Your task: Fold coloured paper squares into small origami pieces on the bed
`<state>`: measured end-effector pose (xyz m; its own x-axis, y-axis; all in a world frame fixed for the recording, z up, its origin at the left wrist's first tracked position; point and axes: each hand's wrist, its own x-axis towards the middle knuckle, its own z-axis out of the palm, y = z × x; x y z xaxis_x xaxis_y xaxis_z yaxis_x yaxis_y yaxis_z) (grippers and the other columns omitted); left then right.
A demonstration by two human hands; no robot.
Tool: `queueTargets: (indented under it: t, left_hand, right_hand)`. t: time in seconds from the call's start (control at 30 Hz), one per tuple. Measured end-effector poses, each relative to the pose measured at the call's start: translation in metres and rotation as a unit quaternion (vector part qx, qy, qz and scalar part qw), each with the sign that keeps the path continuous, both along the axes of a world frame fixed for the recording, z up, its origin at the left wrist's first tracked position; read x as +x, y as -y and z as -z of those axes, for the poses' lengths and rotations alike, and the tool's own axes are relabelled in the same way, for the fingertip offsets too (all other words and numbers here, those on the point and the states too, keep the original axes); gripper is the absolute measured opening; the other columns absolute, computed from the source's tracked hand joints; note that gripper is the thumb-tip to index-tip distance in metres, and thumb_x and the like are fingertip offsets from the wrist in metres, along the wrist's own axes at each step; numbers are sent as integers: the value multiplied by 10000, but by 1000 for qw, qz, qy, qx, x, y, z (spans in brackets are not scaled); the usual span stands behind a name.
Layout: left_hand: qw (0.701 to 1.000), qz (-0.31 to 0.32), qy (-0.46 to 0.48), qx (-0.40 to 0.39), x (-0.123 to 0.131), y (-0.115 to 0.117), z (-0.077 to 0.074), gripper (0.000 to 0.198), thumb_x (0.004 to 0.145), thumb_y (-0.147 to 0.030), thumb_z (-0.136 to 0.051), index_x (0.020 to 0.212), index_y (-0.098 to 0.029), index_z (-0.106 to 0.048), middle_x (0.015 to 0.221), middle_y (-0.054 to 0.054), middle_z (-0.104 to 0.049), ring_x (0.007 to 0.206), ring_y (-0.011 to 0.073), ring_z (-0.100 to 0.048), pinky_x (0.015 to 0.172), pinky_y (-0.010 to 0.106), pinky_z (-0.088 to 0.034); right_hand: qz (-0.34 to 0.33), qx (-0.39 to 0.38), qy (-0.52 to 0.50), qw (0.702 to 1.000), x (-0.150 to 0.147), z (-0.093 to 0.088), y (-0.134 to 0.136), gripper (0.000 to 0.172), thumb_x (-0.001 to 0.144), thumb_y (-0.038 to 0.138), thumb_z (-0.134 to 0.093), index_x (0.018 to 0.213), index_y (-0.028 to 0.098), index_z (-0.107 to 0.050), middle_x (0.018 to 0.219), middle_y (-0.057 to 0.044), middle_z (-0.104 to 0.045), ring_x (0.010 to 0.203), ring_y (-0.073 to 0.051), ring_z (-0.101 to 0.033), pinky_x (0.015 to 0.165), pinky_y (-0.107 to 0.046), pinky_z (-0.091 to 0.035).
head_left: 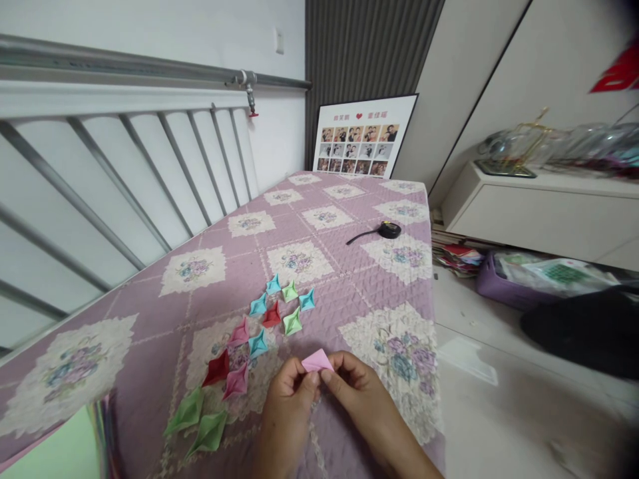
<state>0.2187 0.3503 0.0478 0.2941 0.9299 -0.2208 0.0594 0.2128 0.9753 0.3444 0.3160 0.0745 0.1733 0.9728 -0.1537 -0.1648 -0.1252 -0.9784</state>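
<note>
A small folded piece of pink paper (317, 360) is pinched between both hands, low in the middle of the view. My left hand (293, 392) grips its left corner with thumb and fingers. On the right corner, my right hand (354, 382) is closed the same way, both thumbs on the near edge. Several folded paper pieces lie just beyond and left of my hands: a red one (272, 315), a blue one (258, 344), a pink one (236, 381) and a green one (207, 432) among them.
A floral quilted cover (344, 293) spreads over the surface. Coloured paper sheets (54, 452) lie at the lower left. Farther back rests a black tape measure (389, 230). A radiator (150, 166) runs along the left wall; a purple bin (492, 279) stands on the floor at right.
</note>
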Motion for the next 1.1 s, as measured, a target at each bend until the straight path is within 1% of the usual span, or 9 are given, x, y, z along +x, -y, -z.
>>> queueTargets:
  t: [0.1,0.17,0.3,0.37,0.47,0.67,0.87,1.0,1.1]
  left_hand:
    - [999,18,-31,0,1,0,4,185,759,-335,-572,665,-183,-522,586,-54,-464,588,120,-419,590,227,-330]
    - [999,30,-36,3,2,0,6,164,753,-314,-566,663,-186,-517,583,-58,-449,579,117,-408,581,225,-321]
    - [998,52,-10,16,4,1,1,122,762,-293,-543,746,-178,-582,661,-34,-524,639,131,-451,618,227,-345]
    - [998,55,0,17,4,3,-2,125,763,-283,-538,764,-173,-597,684,-23,-549,651,134,-460,626,229,-352]
    - [998,53,2,18,4,4,-4,118,755,-273,-549,766,-170,-606,656,-31,-527,626,127,-445,606,224,-341]
    - [998,53,-14,17,2,4,0,129,771,-277,-548,795,-170,-615,677,-26,-539,646,133,-460,617,230,-350]
    - [997,54,-40,31,2,3,-5,160,782,-303,-543,780,-165,-626,714,-8,-591,695,149,-505,661,244,-373]
    - [998,41,-33,20,3,2,-11,175,767,-326,-553,758,-171,-634,713,-5,-621,702,157,-530,650,242,-380]
    - [999,34,-26,11,3,2,-12,167,753,-316,-564,774,-170,-642,713,-2,-629,693,158,-540,642,240,-382]
  right_hand:
    - [42,-14,-21,999,1,3,0,259,766,439,-664,781,185,-615,686,33,-577,667,-118,-504,654,-228,-388]
    - [56,-30,-25,998,2,5,0,272,773,447,-653,754,181,-604,663,37,-551,639,-110,-473,628,-221,-368]
    - [52,-45,-30,997,2,6,1,312,794,471,-615,703,177,-567,605,47,-490,585,-99,-414,575,-215,-326]
    - [60,-44,-33,997,1,5,1,292,797,470,-607,748,186,-558,611,51,-479,581,-101,-412,565,-215,-325]
    - [78,-26,-9,997,1,2,1,256,792,449,-610,808,207,-528,623,63,-454,584,-107,-419,558,-215,-337]
    - [29,13,119,992,6,4,1,226,856,405,-519,755,203,-530,683,33,-500,664,-132,-475,625,-238,-383]
    - [-17,32,263,964,9,1,5,266,925,364,-421,771,200,-564,756,-2,-561,737,-152,-533,690,-268,-398]
    - [-46,76,301,949,10,-2,8,244,936,339,-422,839,209,-604,821,-15,-593,792,-152,-553,736,-271,-405]
    - [-49,75,309,947,9,-3,8,166,903,316,-493,874,217,-624,838,-13,-609,797,-153,-560,730,-266,-409]
